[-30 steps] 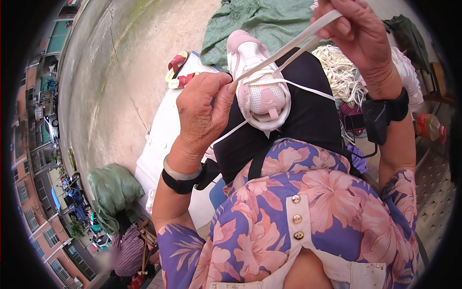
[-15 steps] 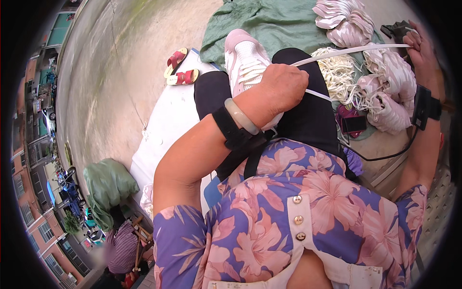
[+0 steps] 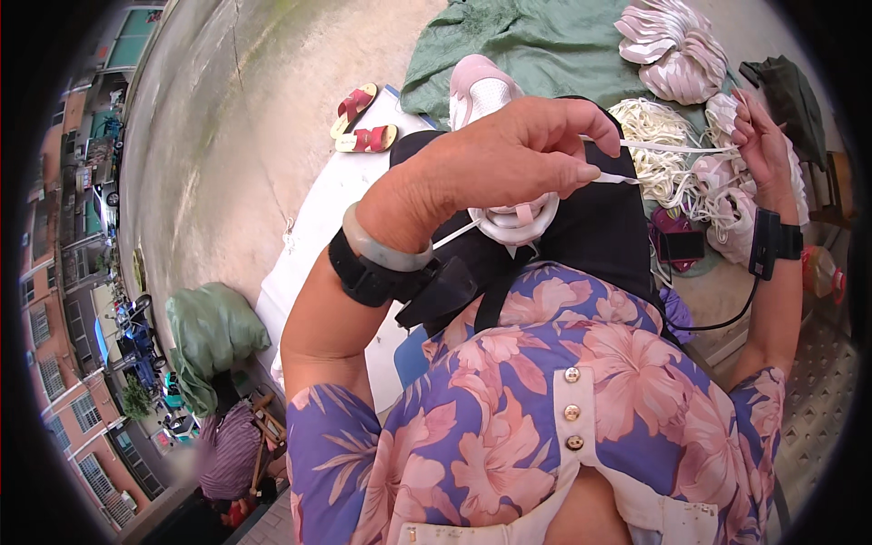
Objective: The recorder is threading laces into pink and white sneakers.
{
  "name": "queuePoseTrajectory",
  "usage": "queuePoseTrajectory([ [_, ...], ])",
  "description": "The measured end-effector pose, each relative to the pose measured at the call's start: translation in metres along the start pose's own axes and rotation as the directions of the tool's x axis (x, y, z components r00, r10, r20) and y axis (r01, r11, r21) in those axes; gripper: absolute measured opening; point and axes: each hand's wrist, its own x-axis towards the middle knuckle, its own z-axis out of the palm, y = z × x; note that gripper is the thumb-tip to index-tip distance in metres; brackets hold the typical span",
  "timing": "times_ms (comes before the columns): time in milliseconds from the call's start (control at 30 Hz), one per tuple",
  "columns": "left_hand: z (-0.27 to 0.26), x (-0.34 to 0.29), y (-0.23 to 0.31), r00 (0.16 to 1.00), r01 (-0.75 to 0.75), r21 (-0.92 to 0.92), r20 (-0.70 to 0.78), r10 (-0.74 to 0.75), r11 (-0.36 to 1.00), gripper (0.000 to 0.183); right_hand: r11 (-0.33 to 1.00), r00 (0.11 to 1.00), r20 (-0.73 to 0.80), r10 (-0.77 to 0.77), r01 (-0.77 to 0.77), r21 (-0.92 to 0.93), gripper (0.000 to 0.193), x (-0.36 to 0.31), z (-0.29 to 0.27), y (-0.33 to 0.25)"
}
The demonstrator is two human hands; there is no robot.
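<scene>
A pink-and-white sneaker (image 3: 476,84) lies across my lap with its toe pointing away from me; my left hand and wrist cover its middle. A flat white shoelace (image 3: 677,146) stretches between my hands. My left hand (image 3: 509,150) is curled about one end above the sneaker, thumb and forefinger a little apart at their tips; its lower fingers are hidden. At the right, my right hand (image 3: 763,141) has its fingers closed on the other end. Another stretch of white lace shows by my left thumb, over my black trouser leg. A thin white strand runs left from the heel.
A heap of cream laces (image 3: 656,136) lies right of my knee, beside bundled pink-and-white sneakers (image 3: 672,54). Green cloth (image 3: 509,41) spreads ahead. Red sandals (image 3: 368,139) stand on a white sheet (image 3: 313,218). A dark phone (image 3: 681,245) sits near my right thigh. A person (image 3: 229,459) sits far left.
My left hand has shifted slightly, its fist loosened into spread thumb and forefinger. My right hand has come lower and inward, shortening the stretch of lace. The whole view has shifted a little.
</scene>
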Motion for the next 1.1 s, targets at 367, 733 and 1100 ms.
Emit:
queuePoseTrajectory([
  [367, -0.099, -0.171, 0.014, 0.284, -0.637, -0.184, -0.959, 0.006, 0.749, 0.024, 0.998, 0.995, -0.074, 0.066, -0.065, 0.026, 0.038, -0.006, -0.050, 0.044],
  [733, -0.161, -0.340, -0.041, 0.008, -0.627, -0.126, -0.988, -0.155, 0.768, 0.014, 0.993, 0.993, 0.014, 0.114, -0.114, 0.023, 0.035, 0.031, -0.169, 0.076],
  [1100, -0.103, -0.215, -0.051, 0.439, -0.236, -0.103, -0.898, 0.011, 0.966, 0.011, 0.981, 0.985, -0.023, 0.172, -0.173, -0.085, 0.026, -0.010, -0.028, 0.096],
])
